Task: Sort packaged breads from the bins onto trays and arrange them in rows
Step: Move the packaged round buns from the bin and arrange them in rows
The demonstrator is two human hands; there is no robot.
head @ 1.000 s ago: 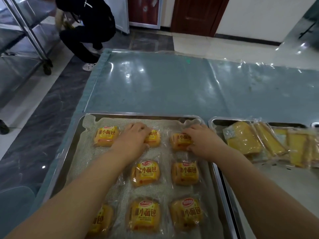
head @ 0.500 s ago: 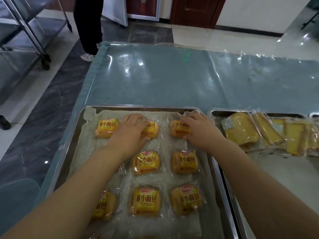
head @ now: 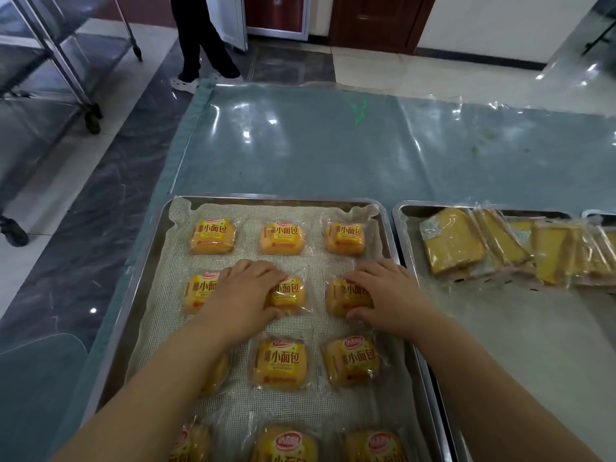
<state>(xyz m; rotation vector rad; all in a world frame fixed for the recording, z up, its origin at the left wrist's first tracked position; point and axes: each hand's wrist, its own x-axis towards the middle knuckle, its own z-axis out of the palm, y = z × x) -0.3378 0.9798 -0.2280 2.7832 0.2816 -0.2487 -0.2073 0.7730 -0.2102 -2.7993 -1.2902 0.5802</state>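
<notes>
Squeezing too hard could crush the soft, rounded buns, and the slick, crinkly film may skid on the woven mesh liner (head: 313,261), skewing the row. On the steel tray (head: 283,196), the left hand (head: 246,295) has its grip curled round the second row's middle pack (head: 290,295). The right hand (head: 390,295) has its grip round the end pack (head: 343,296) just beside it.

Left hand (head: 245,291): lying palm down, fingers curling round middle bread packet (head: 291,296).
Right hand (head: 386,291): lying palm down, fingers curling round right bread packet (head: 343,295).
</notes>
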